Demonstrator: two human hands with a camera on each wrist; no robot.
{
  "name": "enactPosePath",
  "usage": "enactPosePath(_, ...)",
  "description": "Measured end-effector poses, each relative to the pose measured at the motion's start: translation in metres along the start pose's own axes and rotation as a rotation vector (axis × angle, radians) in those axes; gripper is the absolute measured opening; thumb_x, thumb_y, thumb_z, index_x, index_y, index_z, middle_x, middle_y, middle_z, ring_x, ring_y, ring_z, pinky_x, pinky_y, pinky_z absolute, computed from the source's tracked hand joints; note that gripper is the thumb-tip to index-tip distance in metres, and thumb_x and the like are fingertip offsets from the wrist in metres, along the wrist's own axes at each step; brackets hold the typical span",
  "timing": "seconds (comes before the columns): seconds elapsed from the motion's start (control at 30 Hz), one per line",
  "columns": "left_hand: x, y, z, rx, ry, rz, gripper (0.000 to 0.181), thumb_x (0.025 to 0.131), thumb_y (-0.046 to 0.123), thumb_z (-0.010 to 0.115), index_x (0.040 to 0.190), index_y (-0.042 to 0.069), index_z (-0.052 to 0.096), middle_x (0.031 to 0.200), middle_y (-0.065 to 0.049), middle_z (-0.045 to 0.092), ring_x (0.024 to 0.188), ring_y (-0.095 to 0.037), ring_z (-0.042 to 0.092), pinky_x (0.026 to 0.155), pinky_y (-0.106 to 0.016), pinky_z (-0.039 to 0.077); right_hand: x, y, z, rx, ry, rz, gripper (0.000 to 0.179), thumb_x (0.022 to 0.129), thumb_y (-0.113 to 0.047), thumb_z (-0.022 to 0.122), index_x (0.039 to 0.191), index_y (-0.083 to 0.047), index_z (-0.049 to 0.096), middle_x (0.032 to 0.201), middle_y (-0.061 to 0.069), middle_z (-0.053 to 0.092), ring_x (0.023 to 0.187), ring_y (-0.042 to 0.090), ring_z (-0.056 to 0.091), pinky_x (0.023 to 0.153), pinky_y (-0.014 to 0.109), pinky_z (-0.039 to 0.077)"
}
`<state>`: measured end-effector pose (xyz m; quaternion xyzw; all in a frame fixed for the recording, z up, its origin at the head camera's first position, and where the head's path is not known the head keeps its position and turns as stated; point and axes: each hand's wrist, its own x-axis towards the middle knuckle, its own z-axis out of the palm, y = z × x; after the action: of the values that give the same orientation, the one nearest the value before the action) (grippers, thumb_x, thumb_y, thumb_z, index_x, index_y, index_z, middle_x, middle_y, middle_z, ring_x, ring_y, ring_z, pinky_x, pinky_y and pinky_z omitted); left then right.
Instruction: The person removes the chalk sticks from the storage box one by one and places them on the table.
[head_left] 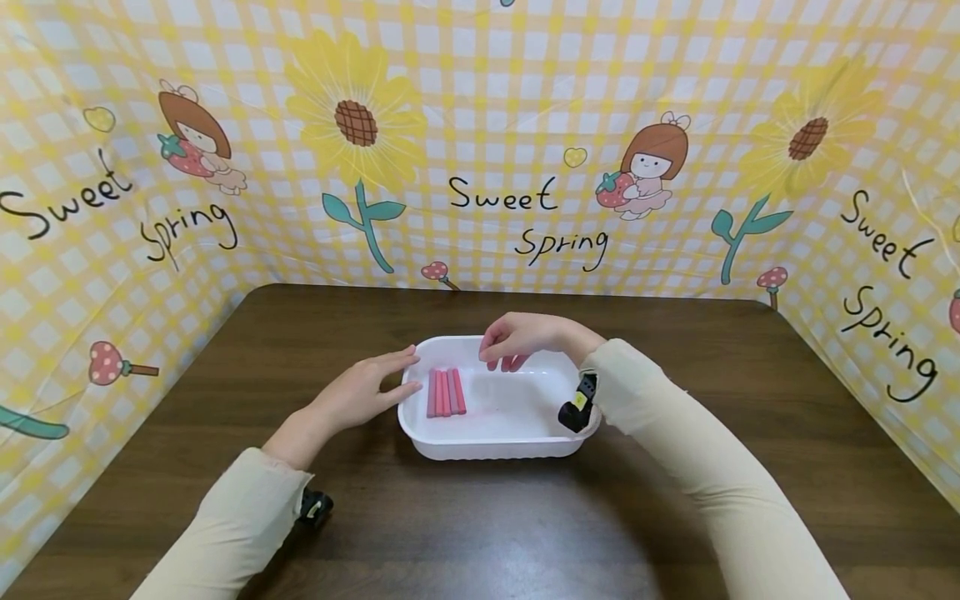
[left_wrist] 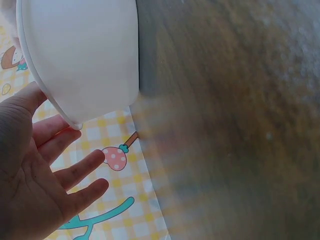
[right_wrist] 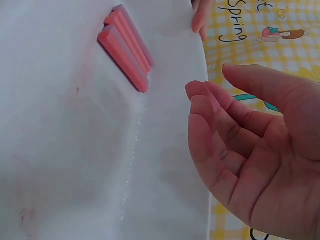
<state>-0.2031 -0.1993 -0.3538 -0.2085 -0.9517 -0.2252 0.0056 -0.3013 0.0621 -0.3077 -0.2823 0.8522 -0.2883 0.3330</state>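
Observation:
A white plastic tray (head_left: 510,440) stands on the table. Several pink sticks that look like chalk (head_left: 446,393) lie side by side at its left end; the right wrist view shows some of them close up (right_wrist: 125,60). My left hand (head_left: 360,392) rests its thumb and fingertips on the tray's left rim, the other fingers spread, as the left wrist view shows. Over the tray's far side hangs my right hand (head_left: 521,337), fingers loosely bent. Between its thumb and fingers (right_wrist: 200,130) there is a gap with nothing in it.
Dark brown wooden table (head_left: 360,517) surrounds the tray. A yellow checked cloth (head_left: 480,108) with printed flowers and lettering stands behind and along both sides. Faint pink smears mark the tray floor (right_wrist: 80,125).

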Motion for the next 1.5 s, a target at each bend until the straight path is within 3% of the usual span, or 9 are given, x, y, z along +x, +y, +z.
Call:
enactPosePath(0.43,0.0,0.0,0.0,0.004,-0.007,-0.011,0.054,0.093,0.036,0.055,0.137,0.006,0.047,0.148,-0.012,0.039,0.134,-0.035,0.04,0.108,-0.053,0.034,0.024,0.001,0.012,0.002,-0.065,0.027,0.029,0.09,-0.027,0.061,0.113,-0.008,0.061,0.104,0.01,0.066,0.077,0.016,0.06,0.08,0.025,0.056)
enactPosePath(0.67,0.0,0.001,-0.001,0.007,-0.013,-0.014,0.054,0.093,0.036,0.055,0.137,0.006,0.047,0.148,-0.013,0.038,0.134,-0.035,0.039,0.108,-0.053,0.034,0.037,0.005,0.019,-0.004,-0.1,0.048,0.026,0.091,-0.025,0.06,0.11,-0.008,0.061,0.096,0.004,0.064,0.076,0.014,0.057,0.079,0.024,0.055)
enactPosePath(1.03,0.0,0.002,-0.001,0.003,-0.012,-0.012,0.054,0.093,0.035,0.055,0.137,0.007,0.047,0.148,-0.013,0.039,0.134,-0.035,0.04,0.108,-0.053,0.034,0.045,0.004,0.03,0.002,-0.127,0.108,0.016,0.092,-0.021,0.059,0.096,-0.006,0.062,0.081,0.001,0.06,0.069,0.011,0.052,0.065,0.019,0.05)
enactPosePath(1.5,0.001,0.0,0.0,0.004,-0.008,-0.003,0.054,0.093,0.036,0.055,0.137,0.006,0.047,0.148,-0.013,0.039,0.134,-0.034,0.04,0.108,-0.053,0.035,0.055,0.003,0.039,-0.08,-0.079,0.152,0.024,0.089,-0.031,0.062,0.083,-0.008,0.067,0.07,0.002,0.059,0.061,0.012,0.052,0.059,0.018,0.049)
